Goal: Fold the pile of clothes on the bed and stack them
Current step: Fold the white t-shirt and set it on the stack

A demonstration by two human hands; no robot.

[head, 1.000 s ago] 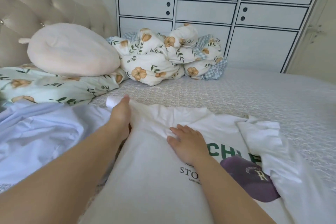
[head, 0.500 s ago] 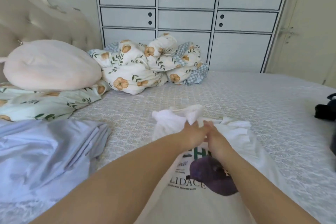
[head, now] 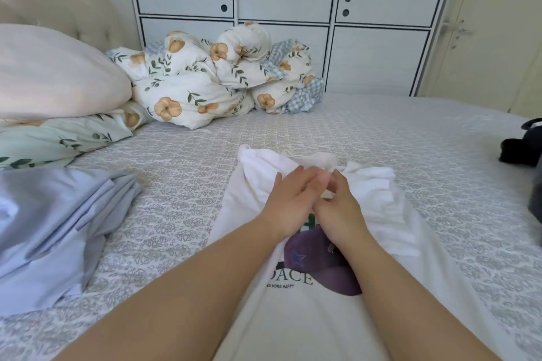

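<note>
A white T-shirt (head: 293, 316) with a purple and green print lies spread on the patterned bed cover (head: 440, 155) in front of me. Its left side is folded in over the middle, and the fabric bunches near the collar. My left hand (head: 289, 199) lies flat on the upper part of the shirt with its fingers straight. My right hand (head: 340, 205) rests beside it, fingers stretched forward and touching the left fingertips. A pale blue garment (head: 58, 214) lies crumpled at the left.
A floral duvet (head: 211, 82) is heaped at the far side of the bed. Pillows (head: 52, 73) are stacked at the left by the headboard. A black object (head: 522, 143) sits at the right edge. White wardrobe doors (head: 287, 3) stand behind the bed.
My left hand carried the shirt's left sleeve across to the middle, met my right hand, and now lies flat on the fabric. My view shifted to the right.
</note>
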